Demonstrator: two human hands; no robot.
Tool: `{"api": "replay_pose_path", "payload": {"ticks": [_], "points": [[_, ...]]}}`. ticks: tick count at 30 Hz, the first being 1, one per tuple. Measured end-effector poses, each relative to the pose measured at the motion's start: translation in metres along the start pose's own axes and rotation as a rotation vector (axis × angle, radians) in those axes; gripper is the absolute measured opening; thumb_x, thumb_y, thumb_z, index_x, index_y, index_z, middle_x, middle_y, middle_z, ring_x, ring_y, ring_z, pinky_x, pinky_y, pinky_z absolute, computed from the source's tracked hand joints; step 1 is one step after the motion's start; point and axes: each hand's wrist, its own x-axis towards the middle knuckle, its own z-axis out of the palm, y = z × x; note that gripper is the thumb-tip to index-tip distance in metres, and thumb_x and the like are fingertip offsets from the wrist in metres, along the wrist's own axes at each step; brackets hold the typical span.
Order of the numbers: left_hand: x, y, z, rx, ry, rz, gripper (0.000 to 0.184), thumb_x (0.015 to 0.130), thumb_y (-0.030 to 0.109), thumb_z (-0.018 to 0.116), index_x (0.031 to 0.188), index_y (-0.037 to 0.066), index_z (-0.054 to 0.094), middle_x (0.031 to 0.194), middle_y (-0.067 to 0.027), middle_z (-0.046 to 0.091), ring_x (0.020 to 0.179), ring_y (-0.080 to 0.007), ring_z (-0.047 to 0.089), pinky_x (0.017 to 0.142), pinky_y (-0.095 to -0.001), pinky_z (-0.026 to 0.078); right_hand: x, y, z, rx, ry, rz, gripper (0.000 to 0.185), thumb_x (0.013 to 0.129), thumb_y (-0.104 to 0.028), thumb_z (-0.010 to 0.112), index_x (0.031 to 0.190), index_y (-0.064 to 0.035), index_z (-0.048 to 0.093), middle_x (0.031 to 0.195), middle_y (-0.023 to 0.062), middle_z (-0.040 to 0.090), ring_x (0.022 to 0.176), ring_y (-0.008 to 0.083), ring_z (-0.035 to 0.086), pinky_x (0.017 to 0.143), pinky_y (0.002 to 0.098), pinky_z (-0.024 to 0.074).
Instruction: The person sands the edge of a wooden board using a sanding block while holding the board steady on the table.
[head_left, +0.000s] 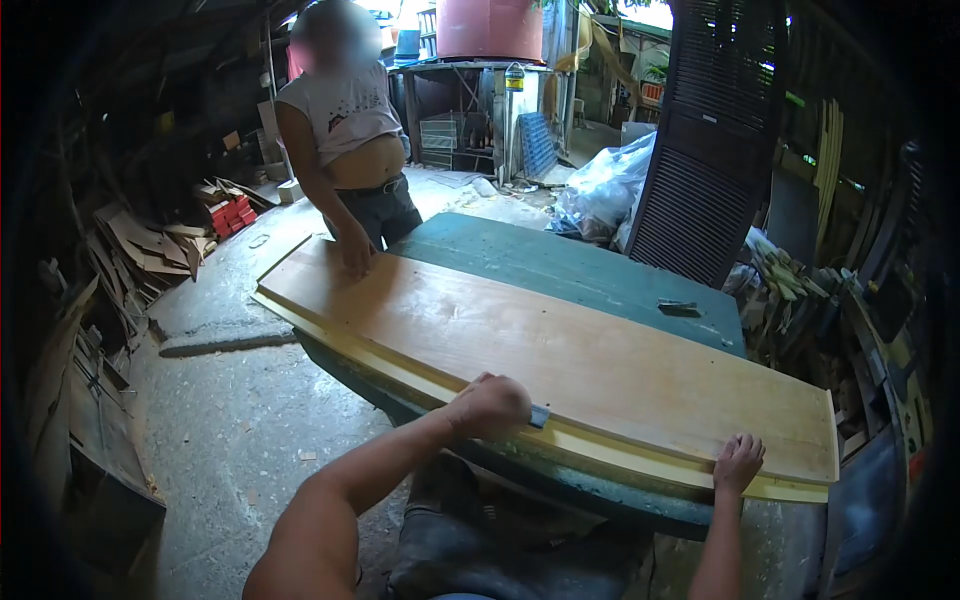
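A long pale wooden panel [480,325] with raised edge strips lies across a green table [500,253]. My left hand [495,405] is closed at the panel's near edge, around a small grey block-like piece [539,415] that pokes out to the right. Most of that piece is hidden by my fingers, so its kind is unclear. Near the panel's right end, my right hand [739,463] rests over the near edge with fingers laid on the wood, holding nothing. Several small dark dots mark the panel's surface.
Across the table, a person [350,130] has one hand [355,252] on the panel's left part. A small dark object [678,308] lies on the green table. A louvred door [705,150] leans behind it, beside plastic sheeting [605,185]. Scrap wood [145,235] lines the left side.
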Motion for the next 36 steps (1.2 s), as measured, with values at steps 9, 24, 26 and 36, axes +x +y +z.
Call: {"api": "replay_pose_path", "payload": {"ticks": [9, 24, 26, 36], "points": [[0.004, -0.021, 0.005, -0.087, -0.116, 0.157, 0.037, 0.079, 0.022, 0.085, 0.115, 0.017, 0.076, 0.106, -0.0079, 0.065, 0.094, -0.0280, 0.064, 0.081, -0.0420, 0.051, -0.005, 0.008, 0.012, -0.024, 0.010, 0.024, 0.042, 0.103, -0.029, 0.056, 0.129, 0.0033, 0.057, 0.131, 0.0225, 0.057, 0.125, 0.0422, 0.051, 0.110, 0.0523, 0.0398], [0.078, 0.063, 0.113, -0.160, -0.100, 0.225, 0.054, 0.074, 0.020, 0.075, 0.127, 0.014, 0.069, 0.110, -0.0110, 0.059, 0.105, -0.0304, 0.059, 0.088, -0.0431, 0.052, -0.003, 0.003, 0.004, -0.029, -0.049, 0.051, 0.041, 0.104, -0.031, 0.057, 0.127, 0.0035, 0.058, 0.129, 0.0222, 0.058, 0.125, 0.0419, 0.052, 0.109, 0.0518, 0.0409], [0.056, 0.035, 0.082, -0.188, -0.079, 0.214, 0.052, 0.077, 0.019, 0.077, 0.128, 0.017, 0.070, 0.111, -0.0120, 0.061, 0.105, -0.0316, 0.060, 0.089, -0.0439, 0.052, -0.004, 0.012, 0.008, 0.011, -0.023, 0.023, 0.039, 0.100, -0.027, 0.060, 0.126, 0.0021, 0.058, 0.127, 0.0214, 0.057, 0.126, 0.0406, 0.051, 0.112, 0.0507, 0.0392], [0.052, 0.021, 0.064, -0.209, -0.197, 0.220, 0.050, 0.073, 0.017, 0.087, 0.121, 0.015, 0.072, 0.103, -0.0110, 0.063, 0.089, -0.0309, 0.064, 0.075, -0.0440, 0.055, -0.014, 0.023, 0.030, 0.357, 0.114, 0.237, 0.031, 0.102, -0.020, 0.059, 0.125, 0.0007, 0.061, 0.123, 0.0231, 0.063, 0.121, 0.0426, 0.055, 0.108, 0.0513, 0.0413]]}}
